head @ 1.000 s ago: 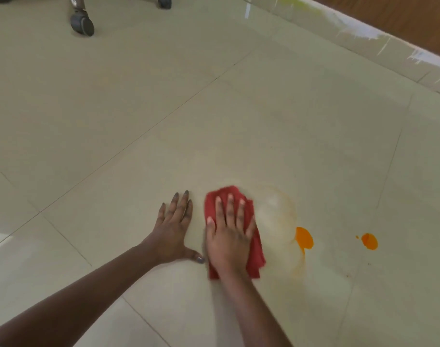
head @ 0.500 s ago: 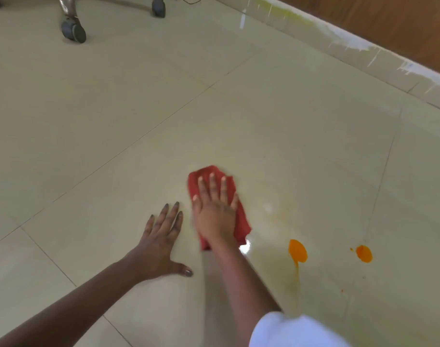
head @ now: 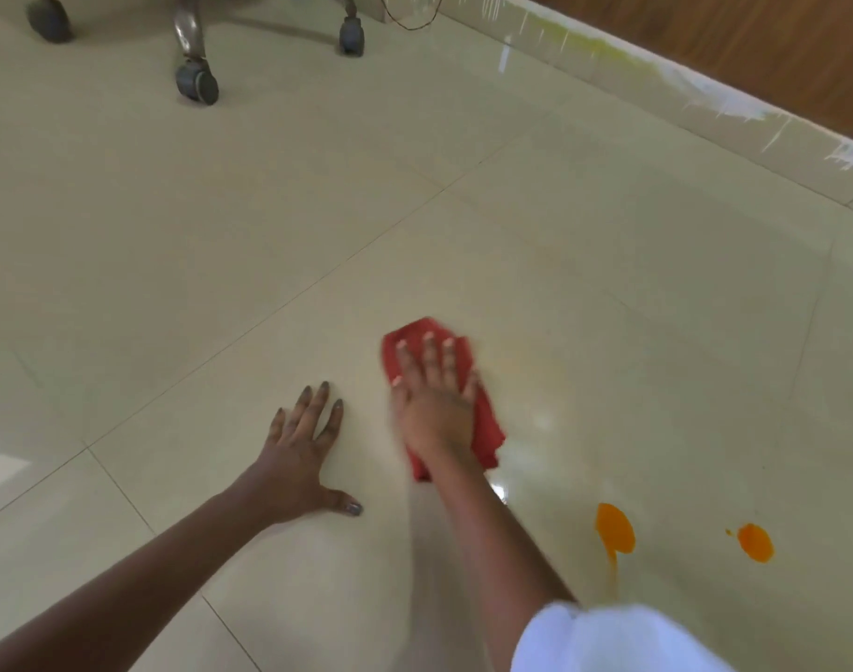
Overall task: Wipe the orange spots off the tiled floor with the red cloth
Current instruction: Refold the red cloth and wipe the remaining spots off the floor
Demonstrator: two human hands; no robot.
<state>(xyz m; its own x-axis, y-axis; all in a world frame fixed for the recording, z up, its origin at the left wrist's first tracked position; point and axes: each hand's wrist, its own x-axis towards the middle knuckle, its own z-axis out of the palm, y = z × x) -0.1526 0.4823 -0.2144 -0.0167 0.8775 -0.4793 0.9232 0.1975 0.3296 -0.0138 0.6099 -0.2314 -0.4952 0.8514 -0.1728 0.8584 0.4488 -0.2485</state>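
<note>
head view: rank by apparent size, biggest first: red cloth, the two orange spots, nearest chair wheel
1. red cloth, partly hidden under the right hand
2. left orange spot
3. nearest chair wheel and right orange spot: look about alike; the wheel is farther from the camera, so no ranking between them.

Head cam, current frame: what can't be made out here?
- Floor under the red cloth: covered by cloth and right hand, so any orange beneath is unseen.
- Right hand: motion-blurred; grip versus flat press is unclear.
- Wheeled furniture: cut off by the top edge; only legs and casters show.
- Faint streak below the nearer orange spot: too pale to trace.
- White sleeve: blurred, cut by the bottom edge.
</note>
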